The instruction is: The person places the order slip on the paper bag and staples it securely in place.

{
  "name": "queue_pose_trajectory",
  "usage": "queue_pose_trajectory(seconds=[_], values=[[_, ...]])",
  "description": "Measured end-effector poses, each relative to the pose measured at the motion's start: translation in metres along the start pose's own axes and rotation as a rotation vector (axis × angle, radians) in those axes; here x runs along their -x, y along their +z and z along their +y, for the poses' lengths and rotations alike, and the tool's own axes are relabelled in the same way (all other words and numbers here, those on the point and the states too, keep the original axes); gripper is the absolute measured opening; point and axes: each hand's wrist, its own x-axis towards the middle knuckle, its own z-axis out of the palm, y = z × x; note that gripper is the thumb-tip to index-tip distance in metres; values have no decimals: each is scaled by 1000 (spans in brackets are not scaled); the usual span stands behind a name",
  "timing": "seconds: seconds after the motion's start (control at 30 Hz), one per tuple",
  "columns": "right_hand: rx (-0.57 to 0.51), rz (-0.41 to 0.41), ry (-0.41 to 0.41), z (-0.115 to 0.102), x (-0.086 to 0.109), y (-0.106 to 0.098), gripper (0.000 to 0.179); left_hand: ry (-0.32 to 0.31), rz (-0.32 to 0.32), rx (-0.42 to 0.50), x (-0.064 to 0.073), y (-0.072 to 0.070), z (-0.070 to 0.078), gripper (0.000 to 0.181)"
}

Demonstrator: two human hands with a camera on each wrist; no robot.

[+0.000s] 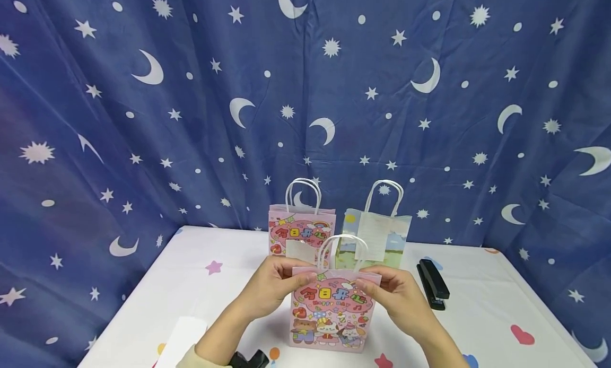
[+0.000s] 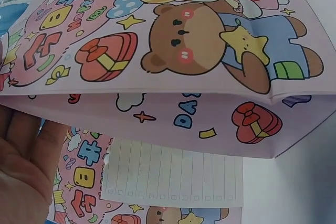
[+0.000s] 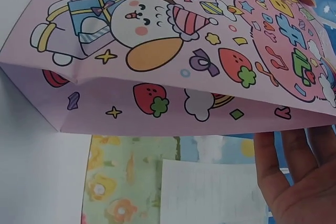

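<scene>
Upright on the table stands a pink paper gift bag with white twisted handles and cartoon animals on its front. My left hand pinches its upper left edge, thumb on the front and fingers behind. At the upper right edge my right hand pinches it the same way. In the left wrist view the fingers of the left hand lie against the back of the bag. From the right wrist view, the right hand has its fingers along the back panel near the top.
Behind stand another pink bag with a lined note on its front and a green-blue bag bearing a white paper note. A black stapler lies at the right. White paper and a black object are at the lower left.
</scene>
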Motion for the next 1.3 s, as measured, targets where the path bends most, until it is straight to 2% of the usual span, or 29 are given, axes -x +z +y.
queue_pose_trajectory(seconds=[0.2, 0.33, 0.53, 0.73, 0.87, 1.07, 1.2, 1.3], values=[[-3, 0, -50, 0, 4, -2, 19, -7, 1, -11, -2, 4, 6, 23], [18, 26, -50, 0, 4, -2, 20, -11, 8, -34, -2, 5, 9, 23], [71, 84, -15, -1, 5, 0, 17, -55, 11, -80, -2, 4, 11, 24], [106, 90, -5, 2, 1, 2, 17, -112, 42, -162, 3, -3, 15, 31], [114, 84, -21, 4, 1, 3, 16, -128, 55, -229, 12, -14, 18, 35], [123, 82, -1, 2, 1, 1, 16, -148, 74, -329, 32, -42, 21, 38], [140, 82, 7, -1, 1, 0, 15, -194, 78, -424, 47, -62, 21, 39], [137, 79, 2, -2, 2, 0, 14, -254, 73, -521, 61, -76, 19, 40]])
